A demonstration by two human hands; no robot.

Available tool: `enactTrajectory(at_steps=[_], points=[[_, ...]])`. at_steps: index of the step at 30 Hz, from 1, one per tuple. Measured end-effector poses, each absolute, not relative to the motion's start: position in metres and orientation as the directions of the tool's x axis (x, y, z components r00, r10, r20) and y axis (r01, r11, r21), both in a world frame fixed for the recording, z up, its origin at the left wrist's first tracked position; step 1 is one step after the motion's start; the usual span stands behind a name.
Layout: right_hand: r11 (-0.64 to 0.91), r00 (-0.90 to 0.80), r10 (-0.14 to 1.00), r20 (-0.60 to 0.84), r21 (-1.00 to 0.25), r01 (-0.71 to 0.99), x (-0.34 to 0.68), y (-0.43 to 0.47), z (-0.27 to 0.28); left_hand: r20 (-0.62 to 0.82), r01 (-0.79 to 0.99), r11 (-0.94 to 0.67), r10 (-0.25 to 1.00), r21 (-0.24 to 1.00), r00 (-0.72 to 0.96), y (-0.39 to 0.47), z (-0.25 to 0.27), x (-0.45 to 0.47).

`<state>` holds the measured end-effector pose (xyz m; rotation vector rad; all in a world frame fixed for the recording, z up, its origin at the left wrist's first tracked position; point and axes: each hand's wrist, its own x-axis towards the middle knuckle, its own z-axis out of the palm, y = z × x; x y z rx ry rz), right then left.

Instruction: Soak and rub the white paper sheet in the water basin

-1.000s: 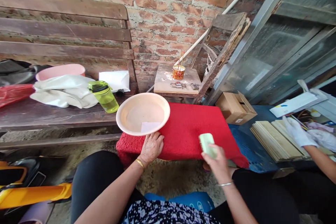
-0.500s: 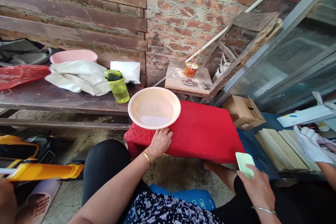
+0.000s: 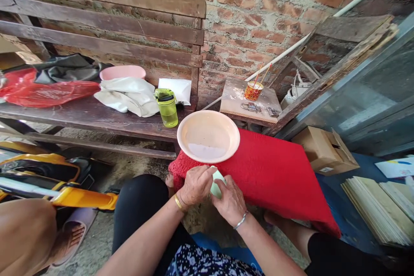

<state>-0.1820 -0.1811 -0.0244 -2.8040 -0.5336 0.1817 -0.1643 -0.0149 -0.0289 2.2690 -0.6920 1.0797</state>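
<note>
A pale green, flat piece with rounded corners (image 3: 217, 183) is between my two hands, just in front of the basin; I cannot tell its exact kind. My right hand (image 3: 230, 202) grips it from the lower right, thumb on its near side. From the other side my left hand (image 3: 196, 184) has its fingers curled in against the piece's upper left edge, and the fingertips are partly hidden. A cream-coloured basin (image 3: 237, 138) with water in it stands on the red cloth (image 3: 274, 164), right beyond my knuckles.
On the wooden bench (image 3: 129, 127) to the left are a green water bottle (image 3: 168, 110), white cloth (image 3: 127, 97) and a red plastic bag (image 3: 54, 92). A small table (image 3: 233, 105) holds a patterned cup (image 3: 253, 91) and padlocks. A cardboard box (image 3: 323, 151) and stacked boards (image 3: 377, 211) lie right.
My right hand has brought the pale green piece leftward from the right side. My left hand has left the basin's front edge and met it. The view has shifted right to left.
</note>
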Motion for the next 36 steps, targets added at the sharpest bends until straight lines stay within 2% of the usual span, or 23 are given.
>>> enactTrajectory(at_steps=[3, 6, 9, 11, 13, 17, 19, 21, 24, 27, 29, 31, 33, 36], points=[[-0.914, 0.947, 0.311, -0.081, -0.297, 0.275, -0.179, -0.218, -0.031, 0.827, -0.599, -0.732, -0.089, 0.323, 0.554, -0.005, -0.024, -0.157], [-0.954, 0.986, 0.128, -0.108, -0.284, 0.093, -0.185, -0.296, -0.035, 0.829, -0.548, -0.740, 0.024, 0.390, 0.559, 0.005, -0.021, -0.150], [-0.974, 0.995, -0.069, -0.074, -0.210, -0.083, -0.193, -0.368, -0.033, 0.811, -0.506, -0.720, 0.135, 0.475, 0.569, 0.014, -0.021, -0.144], [-0.977, 0.994, -0.108, -0.026, -0.183, -0.112, -0.194, -0.385, -0.030, 0.801, -0.480, -0.703, 0.216, 0.525, 0.559, 0.019, -0.021, -0.141], [-0.978, 0.999, -0.052, -0.009, -0.203, -0.053, -0.191, -0.369, -0.027, 0.777, -0.449, -0.677, 0.303, 0.583, 0.551, 0.022, -0.020, -0.137], [-0.928, 0.967, 0.247, -0.065, -0.302, 0.217, -0.180, -0.265, -0.019, 0.675, -0.387, -0.577, 0.447, 0.719, 0.587, 0.022, -0.019, -0.131], [-0.891, 0.922, 0.376, -0.090, -0.307, 0.334, -0.175, -0.209, -0.017, 0.654, -0.373, -0.562, 0.461, 0.738, 0.599, 0.021, -0.020, -0.129], [-0.864, 0.887, 0.449, -0.106, -0.303, 0.401, -0.169, -0.172, -0.017, 0.676, -0.372, -0.598, 0.430, 0.710, 0.598, 0.019, -0.020, -0.128], [-0.865, 0.891, 0.441, -0.111, -0.316, 0.389, -0.159, -0.170, -0.023, 0.722, -0.386, -0.672, 0.330, 0.632, 0.608, 0.017, -0.018, -0.129], [-0.943, 0.954, 0.261, -0.145, -0.251, 0.220, -0.151, -0.218, -0.026, 0.735, -0.405, -0.690, 0.275, 0.600, 0.620, 0.018, -0.015, -0.130], [-0.983, 0.981, 0.111, -0.162, -0.164, 0.084, -0.150, -0.251, -0.023, 0.735, -0.408, -0.679, 0.295, 0.611, 0.610, 0.020, -0.013, -0.131], [-0.991, 0.989, 0.041, -0.143, -0.132, 0.022, -0.155, -0.266, -0.017, 0.741, -0.414, -0.668, 0.319, 0.618, 0.591, 0.021, -0.012, -0.131], [-0.979, 0.989, 0.088, -0.115, -0.195, 0.065, -0.164, -0.256, -0.013, 0.758, -0.426, -0.678, 0.311, 0.600, 0.573, 0.022, -0.012, -0.132], [-0.913, 0.959, 0.269, -0.091, -0.340, 0.224, -0.174, -0.214, -0.014, 0.789, -0.432, -0.739, 0.216, 0.517, 0.575, 0.020, -0.012, -0.133]])
